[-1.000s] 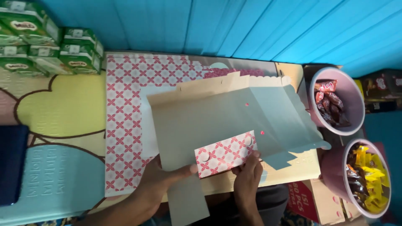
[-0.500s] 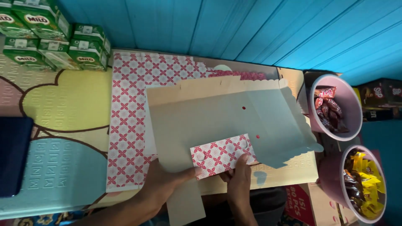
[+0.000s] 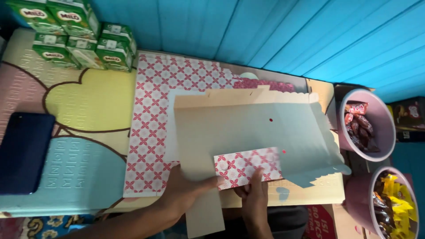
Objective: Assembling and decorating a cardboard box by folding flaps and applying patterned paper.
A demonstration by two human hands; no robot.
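At the far left a dark blue flat pad (image 3: 23, 152) lies on the pastel foam mat (image 3: 84, 102) that covers the worktop. Behind it, toward the blue plank wall (image 3: 274, 31), green drink cartons (image 3: 73, 35) stand packed together in a cluster. Just right of them a sheet with a red and white floral pattern (image 3: 152, 115) lies flat, its long side running away from the person.

On top of that sheet rests a large unfolded cardboard box blank (image 3: 248, 128), grey-white side up, with a scalloped edge on its right end and a narrow strip hanging over the near edge of the worktop. The left hand (image 3: 188, 190) reaches in from below, fingers lying flat with the thumb pressing the left end of a folded flap (image 3: 248, 166) whose patterned side faces up; its grip is loose and flat, not closed around anything. The right hand (image 3: 254, 197) sits just beside it, its fingers pressing on the lower edge of the same flap, also flat rather than clenched. The flap lies near the front middle of the blank.

To the right, two pink tubs stand well apart from the hands: the farther tub (image 3: 367, 126) holds dark wrapped sweets, the nearer tub (image 3: 389, 203) holds yellow and brown wrapped sweets.
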